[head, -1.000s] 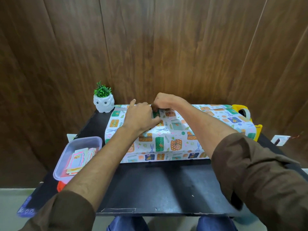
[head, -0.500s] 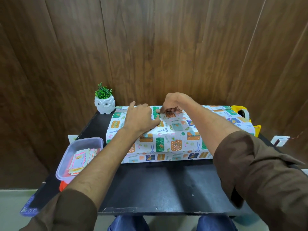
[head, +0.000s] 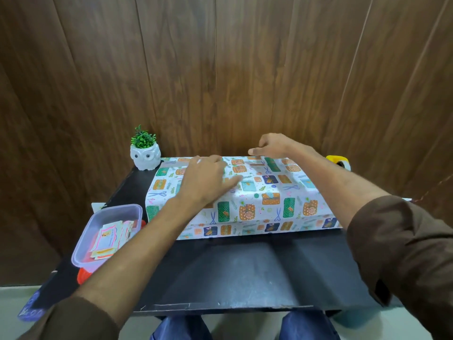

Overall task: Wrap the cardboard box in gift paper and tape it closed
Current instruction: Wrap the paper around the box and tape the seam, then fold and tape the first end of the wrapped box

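One paper-covered box (head: 269,204) lies at 12 o'clock on the bench (head: 245,266). Left grip (head: 208,179), released and flat, presses its top. Right grip (head: 272,146) is curled at the box's far edge; whether it grasps anything cannot be told.

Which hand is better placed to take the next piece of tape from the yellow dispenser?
The right hand, probably. It is at the far edge of the gift paper, on the side of the tape dispenser, and seems to hold nothing. The left hand presses the paper flat.
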